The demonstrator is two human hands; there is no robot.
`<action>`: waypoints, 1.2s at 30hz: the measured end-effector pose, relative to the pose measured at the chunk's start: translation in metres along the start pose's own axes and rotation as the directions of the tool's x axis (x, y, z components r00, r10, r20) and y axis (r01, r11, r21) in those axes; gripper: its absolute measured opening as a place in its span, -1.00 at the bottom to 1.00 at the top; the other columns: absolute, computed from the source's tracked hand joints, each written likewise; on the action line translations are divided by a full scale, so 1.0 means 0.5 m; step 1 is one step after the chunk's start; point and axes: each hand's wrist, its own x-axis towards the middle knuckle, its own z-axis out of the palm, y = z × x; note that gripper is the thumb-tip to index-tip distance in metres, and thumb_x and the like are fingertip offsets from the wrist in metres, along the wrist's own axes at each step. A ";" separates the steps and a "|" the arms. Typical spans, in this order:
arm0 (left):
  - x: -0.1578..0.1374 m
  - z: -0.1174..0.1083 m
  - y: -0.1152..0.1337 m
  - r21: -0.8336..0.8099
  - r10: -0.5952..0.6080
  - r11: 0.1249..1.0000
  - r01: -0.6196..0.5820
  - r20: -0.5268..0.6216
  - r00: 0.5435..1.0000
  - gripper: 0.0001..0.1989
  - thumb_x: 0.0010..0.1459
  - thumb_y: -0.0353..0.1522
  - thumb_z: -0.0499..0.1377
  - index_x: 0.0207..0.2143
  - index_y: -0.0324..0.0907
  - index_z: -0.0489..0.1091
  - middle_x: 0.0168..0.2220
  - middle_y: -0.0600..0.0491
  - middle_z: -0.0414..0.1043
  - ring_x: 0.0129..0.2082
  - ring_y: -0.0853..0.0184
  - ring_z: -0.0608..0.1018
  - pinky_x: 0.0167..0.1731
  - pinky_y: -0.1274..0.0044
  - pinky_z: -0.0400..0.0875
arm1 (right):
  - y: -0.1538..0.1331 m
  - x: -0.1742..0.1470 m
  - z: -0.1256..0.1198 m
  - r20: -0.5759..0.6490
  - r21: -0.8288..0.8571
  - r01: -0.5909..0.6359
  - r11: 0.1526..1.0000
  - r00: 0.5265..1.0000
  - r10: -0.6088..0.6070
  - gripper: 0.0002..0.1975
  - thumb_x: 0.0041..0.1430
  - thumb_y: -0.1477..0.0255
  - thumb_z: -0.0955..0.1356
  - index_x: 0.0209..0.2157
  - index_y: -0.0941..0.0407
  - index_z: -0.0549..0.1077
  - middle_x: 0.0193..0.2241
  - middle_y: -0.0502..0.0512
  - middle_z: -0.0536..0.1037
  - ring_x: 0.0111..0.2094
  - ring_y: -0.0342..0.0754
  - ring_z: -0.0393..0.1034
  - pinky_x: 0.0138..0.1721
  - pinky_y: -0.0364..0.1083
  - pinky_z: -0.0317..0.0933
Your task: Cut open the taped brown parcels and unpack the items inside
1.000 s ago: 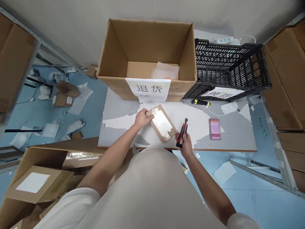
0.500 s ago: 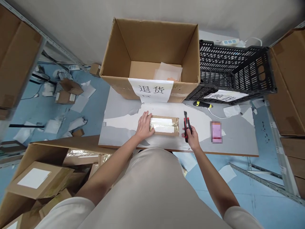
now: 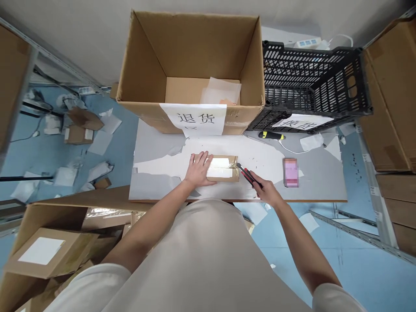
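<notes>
A small taped cardboard box [image 3: 220, 173] with white labels on top lies on the table. My left hand [image 3: 198, 170] spans its left end, fingers over the far edge and thumb at the near edge, holding it against the tabletop. In my right hand [image 3: 264, 189] is a red and black utility knife [image 3: 249, 176], gripped by the handle and slanting up to the left. Its blade tip is at the taped right end of the box; whether it cuts into the tape I cannot tell.
Behind stands a large open carton [image 3: 195, 118] with a paper sign, beside a black plastic crate [image 3: 312, 82]. A black and yellow tool [image 3: 272, 135] and a blurred pink item [image 3: 290, 172] lie on the table [image 3: 318, 182]. A carton of parcels [image 3: 42, 251] is at lower left.
The knife has moved left and turned from upright to slanting, its tip now at the box's right end. My left hand has shifted farther onto the box. The view has shifted slightly.
</notes>
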 end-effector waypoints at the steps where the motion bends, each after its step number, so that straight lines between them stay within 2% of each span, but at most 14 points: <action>1: 0.001 0.000 0.001 -0.001 -0.006 1.000 0.006 -0.002 1.000 0.13 -0.27 0.09 0.23 0.26 -0.31 -0.07 0.27 -0.28 -0.09 0.24 -0.08 0.01 0.19 0.14 -0.33 | -0.002 0.002 -0.014 0.031 -0.043 0.034 0.998 0.999 -0.033 -0.46 0.17 0.25 0.23 0.18 0.03 0.22 -0.46 0.02 0.52 -0.63 -0.19 0.30 -0.53 -0.14 0.31; 4: 0.002 0.001 0.003 -0.007 -0.017 1.000 0.017 -0.010 1.000 0.14 -0.28 0.08 0.23 0.26 -0.31 -0.07 0.27 -0.29 -0.10 0.24 -0.08 0.02 0.19 0.14 -0.32 | -0.008 0.006 -0.044 0.115 -0.117 0.106 0.987 0.989 -0.093 -0.48 0.16 0.26 0.23 0.16 0.03 0.26 -0.46 0.02 0.53 -0.59 -0.14 0.34 -0.50 -0.13 0.31; 7: 0.000 0.003 0.005 -0.021 -0.021 1.000 0.021 -0.012 1.000 0.13 -0.28 0.08 0.22 0.26 -0.32 -0.07 0.27 -0.29 -0.10 0.23 -0.10 0.03 0.18 0.12 -0.32 | -0.013 0.000 -0.050 0.162 -0.128 0.106 0.986 0.983 -0.085 -0.48 0.18 0.28 0.20 0.19 0.04 0.22 -0.49 0.00 0.50 -0.62 -0.16 0.30 -0.53 -0.14 0.28; 12: -0.002 0.004 0.006 -0.029 -0.028 0.999 0.028 -0.017 0.999 0.13 -0.28 0.06 0.23 0.26 -0.32 -0.07 0.27 -0.29 -0.12 0.23 -0.11 0.02 0.17 0.11 -0.32 | -0.009 -0.030 -0.025 0.156 -0.073 0.010 0.997 0.988 0.001 -0.46 0.21 0.30 0.16 0.23 0.05 0.13 -0.58 -0.06 0.44 -0.69 -0.20 0.18 -0.59 -0.15 0.24; 15: -0.001 0.004 0.005 -0.034 -0.033 0.999 0.033 -0.025 0.999 0.13 -0.28 0.06 0.24 0.26 -0.32 -0.07 0.27 -0.30 -0.11 0.23 -0.12 0.03 0.17 0.10 -0.33 | 0.001 -0.049 0.000 0.145 -0.041 0.000 0.999 0.989 0.006 -0.47 0.19 0.28 0.18 0.20 0.04 0.19 -0.59 -0.05 0.45 -0.69 -0.18 0.20 -0.60 -0.14 0.24; 18: -0.001 0.007 0.004 -0.036 -0.030 0.999 0.029 -0.023 0.999 0.13 -0.26 0.08 0.22 0.26 -0.32 -0.08 0.28 -0.29 -0.12 0.24 -0.12 0.01 0.17 0.10 -0.36 | 0.015 -0.067 0.028 0.085 0.004 -0.015 1.000 0.996 0.014 -0.48 0.17 0.25 0.20 0.17 0.04 0.24 -0.56 -0.02 0.48 -0.69 -0.17 0.24 -0.60 -0.12 0.26; 21: -0.002 0.010 0.004 -0.032 -0.017 0.999 0.017 -0.019 1.000 0.12 -0.24 0.10 0.20 0.26 -0.31 -0.09 0.29 -0.27 -0.16 0.25 -0.10 -0.02 0.18 0.12 -0.38 | 0.035 -0.090 0.044 0.028 0.092 -0.096 0.991 0.995 0.094 -0.46 0.18 0.21 0.21 0.19 0.01 0.19 -0.54 -0.03 0.48 -0.72 -0.19 0.22 -0.65 -0.13 0.25; 24: -0.001 0.006 0.005 -0.040 -0.012 0.999 0.011 -0.014 1.000 0.12 -0.23 0.11 0.20 0.27 -0.30 -0.10 0.30 -0.26 -0.21 0.27 -0.07 -0.08 0.19 0.13 -0.41 | 0.058 -0.107 0.051 -0.101 0.252 -0.122 0.960 0.983 0.152 -0.41 0.14 0.17 0.25 0.19 0.02 0.14 -0.50 -0.04 0.50 -0.73 -0.20 0.24 -0.68 -0.14 0.23; 27: -0.013 -0.004 -0.004 -0.087 -0.003 0.996 -0.001 -0.038 0.999 0.15 -0.25 0.12 0.21 0.27 -0.28 -0.12 0.31 -0.25 -0.25 0.29 -0.08 -0.16 0.18 0.09 -0.46 | 0.068 -0.090 0.069 -0.243 0.442 -0.065 0.894 0.951 0.190 -0.52 0.08 0.14 0.31 -0.02 0.09 0.30 -0.53 -0.04 0.48 -0.70 -0.19 0.26 -0.68 -0.16 0.21; 29: -0.036 -0.002 -0.023 -0.163 -0.080 0.985 0.064 -0.091 0.993 0.18 -0.27 0.12 0.23 0.28 -0.26 -0.17 0.32 -0.24 -0.31 0.29 -0.10 -0.21 0.16 0.04 -0.44 | 0.063 -0.054 0.094 -0.290 0.519 -0.029 0.854 0.934 0.208 -0.64 0.03 0.14 0.36 -0.23 0.10 0.35 -0.57 -0.05 0.45 -0.65 -0.18 0.30 -0.62 -0.15 0.25; 31: -0.071 0.016 -0.050 -0.303 -0.248 0.931 0.201 -0.125 0.961 0.23 -0.29 0.10 0.26 0.29 -0.25 -0.26 0.32 -0.25 -0.37 0.29 -0.10 -0.20 0.17 0.03 -0.32 | 0.052 -0.009 0.126 -0.331 0.585 0.019 0.810 0.918 0.217 -0.66 0.00 0.14 0.37 -0.30 0.09 0.34 -0.50 -0.01 0.49 -0.51 -0.13 0.40 -0.49 -0.12 0.33; 33: -0.107 0.048 -0.075 -0.484 -0.391 0.816 0.318 -0.056 0.919 0.25 -0.32 0.05 0.30 0.29 -0.26 -0.26 0.31 -0.27 -0.30 0.28 -0.05 -0.08 0.19 0.13 -0.10 | 0.040 0.032 0.159 -0.343 0.667 0.066 0.742 0.911 0.227 -0.62 -0.03 0.11 0.38 -0.27 0.07 0.32 -0.32 0.06 0.53 -0.31 -0.07 0.45 -0.34 -0.07 0.37; 35: -0.135 0.081 -0.089 -0.630 -0.375 0.705 0.326 0.059 0.925 0.10 -0.27 -0.01 0.31 0.25 -0.27 -0.08 0.27 -0.24 -0.05 0.23 0.02 0.13 0.16 0.25 0.08 | 0.031 0.060 0.181 -0.318 0.725 0.071 0.685 0.917 0.242 -0.59 -0.05 0.09 0.38 -0.25 0.06 0.31 -0.24 0.08 0.52 -0.22 -0.05 0.44 -0.26 -0.04 0.36; 36: -0.144 0.093 -0.091 -0.693 -0.357 0.650 0.310 0.081 0.930 -0.03 -0.18 -0.03 0.27 0.22 -0.27 0.02 0.22 -0.20 0.10 0.18 0.07 0.23 0.12 0.30 0.16 | 0.027 0.067 0.187 -0.306 0.735 0.064 0.675 0.920 0.246 -0.58 -0.06 0.08 0.37 -0.25 0.06 0.30 -0.24 0.07 0.52 -0.22 -0.06 0.44 -0.25 -0.04 0.36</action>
